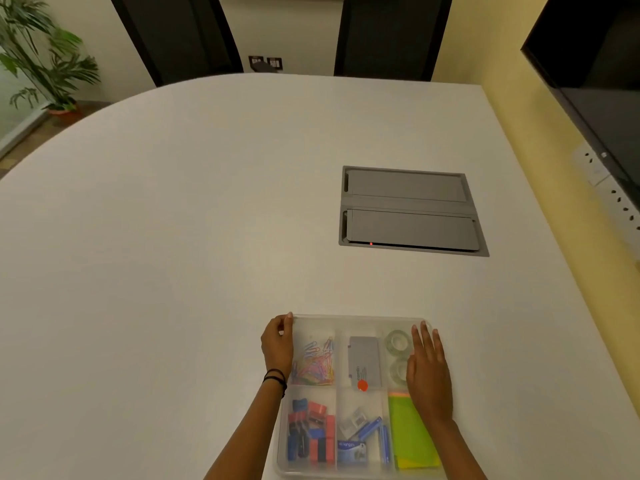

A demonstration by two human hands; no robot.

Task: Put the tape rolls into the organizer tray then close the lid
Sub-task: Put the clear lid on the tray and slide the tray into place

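The organizer tray (pixel 349 396) runs off the bottom edge, so its near rim is mostly cut off. The right hand (pixel 427 372) covers the right side of the tape rolls (pixel 398 355) and a corner of the sticky notes (pixel 410 434). Print on the staples box (pixel 351 452) is too blurry to read.

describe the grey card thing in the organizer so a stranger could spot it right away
On the white table the clear organizer tray sits at the near edge, between both hands. The grey card lies in the middle compartment of its far row, between the paper clips and the tape rolls. It alone is flat grey with a red dot.
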